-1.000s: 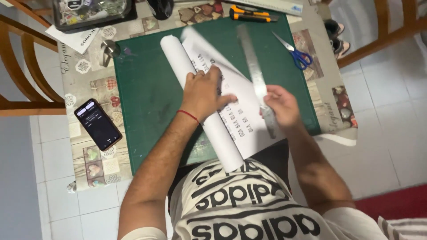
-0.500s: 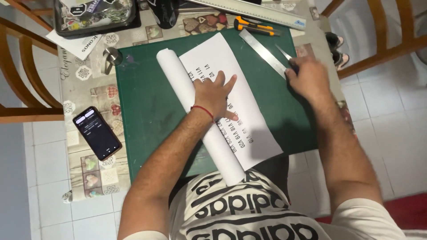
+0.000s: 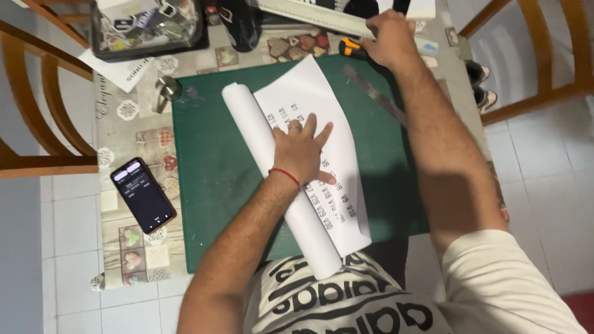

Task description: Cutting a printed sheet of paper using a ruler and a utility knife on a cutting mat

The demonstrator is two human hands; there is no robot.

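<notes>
I see the partly unrolled white paper sheet with dark printed rows (image 3: 309,99) lying diagonally on the green cutting mat (image 3: 216,173), its rolled end overhanging the near table edge. My left hand (image 3: 301,151) lies flat with fingers spread, pressing sheet and roll. My right hand (image 3: 390,40) reaches far ahead, curled over the orange-and-black utility knife (image 3: 351,48); whether it actually grips the knife I cannot tell. A steel ruler (image 3: 374,93) lies beside the forearm. A black smartphone (image 3: 143,195) rests left of the mat. A cluttered dark tray (image 3: 148,28) is cut off at top.
</notes>
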